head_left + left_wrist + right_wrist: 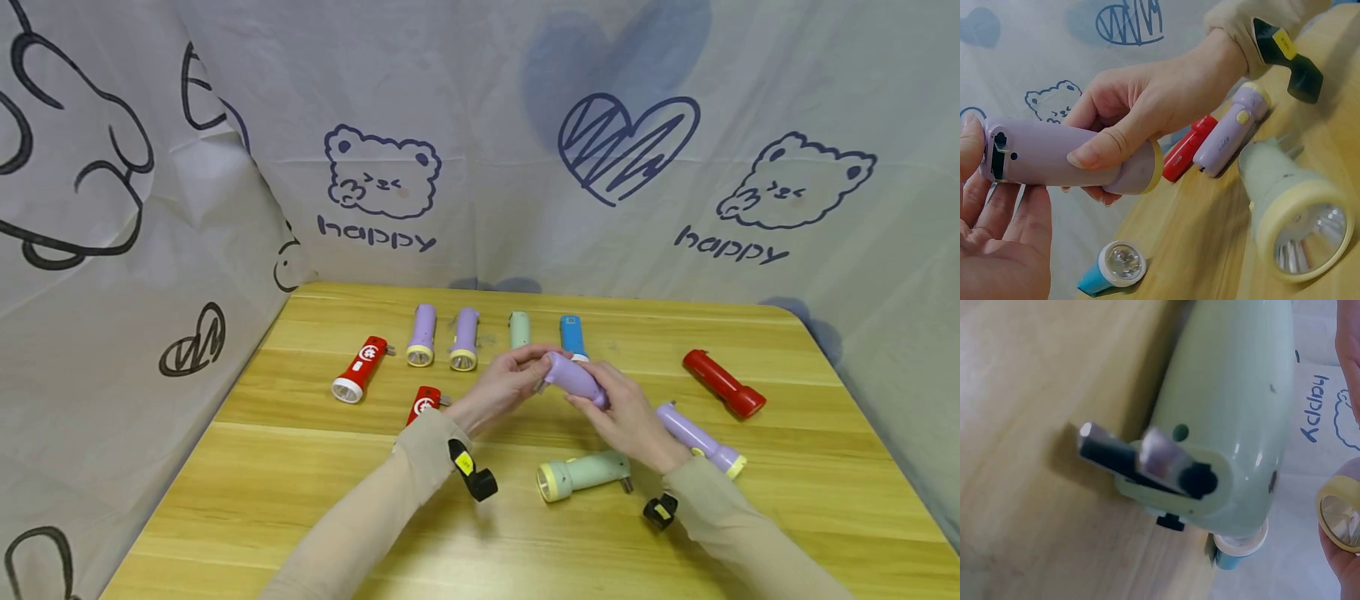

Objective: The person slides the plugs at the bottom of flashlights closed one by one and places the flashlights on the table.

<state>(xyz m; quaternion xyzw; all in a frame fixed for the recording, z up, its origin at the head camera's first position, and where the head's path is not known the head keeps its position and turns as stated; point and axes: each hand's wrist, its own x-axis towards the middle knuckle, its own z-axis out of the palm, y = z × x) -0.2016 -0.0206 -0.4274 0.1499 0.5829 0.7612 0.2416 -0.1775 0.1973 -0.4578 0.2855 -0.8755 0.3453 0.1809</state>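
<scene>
Both hands hold a purple flashlight (pixel 576 380) above the table. My right hand (pixel 626 417) grips its body, thumb along the side near the yellow head rim seen in the left wrist view. At the tail end, my left hand (pixel 510 383) pinches it between thumb and fingers. The left wrist view shows a dark slot with metal plug prongs (pixel 1001 153) at that tail. Beneath the hands lies a pale green flashlight (pixel 588 475), its two metal prongs (pixel 1110 453) folded out in the right wrist view. Beside the right wrist rests another purple flashlight (pixel 697 437).
Two purple flashlights (pixel 422 333), a pale green one (pixel 519 329) and a blue one (pixel 572 336) stand in a row at the back. Red flashlights lie left (pixel 362 369), by the left sleeve (pixel 423 402), and right (pixel 723 383). A printed cloth (pixel 510 242) hangs behind the table.
</scene>
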